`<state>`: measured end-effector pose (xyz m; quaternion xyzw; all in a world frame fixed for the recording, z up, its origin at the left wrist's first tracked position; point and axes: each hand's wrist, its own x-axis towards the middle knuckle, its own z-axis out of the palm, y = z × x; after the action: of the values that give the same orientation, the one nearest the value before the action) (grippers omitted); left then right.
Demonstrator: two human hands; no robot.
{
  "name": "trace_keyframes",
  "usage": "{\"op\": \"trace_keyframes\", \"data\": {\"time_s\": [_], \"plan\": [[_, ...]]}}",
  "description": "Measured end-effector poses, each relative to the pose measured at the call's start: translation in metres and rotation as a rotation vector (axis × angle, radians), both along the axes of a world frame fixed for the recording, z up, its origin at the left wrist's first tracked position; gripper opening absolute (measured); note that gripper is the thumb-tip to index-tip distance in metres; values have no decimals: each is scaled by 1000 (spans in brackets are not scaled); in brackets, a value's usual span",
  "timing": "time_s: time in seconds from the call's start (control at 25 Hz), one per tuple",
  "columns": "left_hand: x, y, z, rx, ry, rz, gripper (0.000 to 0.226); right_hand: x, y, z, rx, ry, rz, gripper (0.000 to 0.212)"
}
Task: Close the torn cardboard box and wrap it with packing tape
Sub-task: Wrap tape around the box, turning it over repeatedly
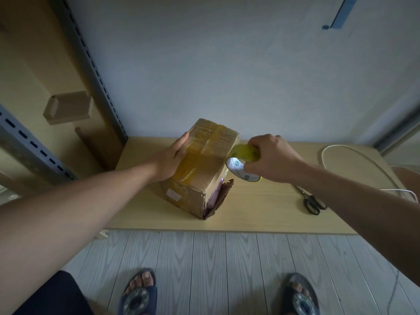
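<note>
A brown cardboard box [205,176] stands on a low wooden table [261,214]. Yellowish tape bands cross its top. Its near right end is torn, and something pink shows through the gap beside a ragged flap. My left hand [172,156] lies flat on the box's top left edge with straight fingers. My right hand [271,158] grips a roll of yellowish packing tape [243,162] at the box's upper right edge. A strip of tape runs from the roll onto the box top.
Black-handled scissors [312,201] lie on the table to the right, under my right forearm. A white cable [354,160] loops at the table's far right. A metal shelf upright [91,71] and cardboard sheets stand left. My sandalled feet are on the grey plank floor.
</note>
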<state>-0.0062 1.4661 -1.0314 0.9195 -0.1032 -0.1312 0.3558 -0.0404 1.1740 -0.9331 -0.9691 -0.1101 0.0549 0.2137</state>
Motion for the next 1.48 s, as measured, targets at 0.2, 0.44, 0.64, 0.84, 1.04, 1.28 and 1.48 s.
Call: {"op": "trace_keyframes", "data": {"time_s": [0.2, 0.44, 0.64, 0.84, 1.04, 1.28, 1.48], "plan": [[2, -3, -1, -2, -6, -20, 58, -13, -19, -14, 22, 3, -5, 18], [1, -7, 1, -83, 32, -5, 55, -16, -24, -32, 34, 88, 3, 23], [2, -3, -1, -33, 0, -9, 55, -14, -24, -48, 53, 134, -7, 21], [1, -5, 1, -50, 0, 8, 54, -16, -24, -53, 35, 124, 13, 27], [0, -4, 3, -101, 30, -13, 54, -16, -25, -38, 89, 10, 15, 21], [-3, -8, 10, -86, 17, -51, 59, -15, -16, 11, 126, -93, 42, 43], [-4, -8, 13, -59, 20, -80, 59, -12, -22, 10, 83, -65, 59, 42]]}}
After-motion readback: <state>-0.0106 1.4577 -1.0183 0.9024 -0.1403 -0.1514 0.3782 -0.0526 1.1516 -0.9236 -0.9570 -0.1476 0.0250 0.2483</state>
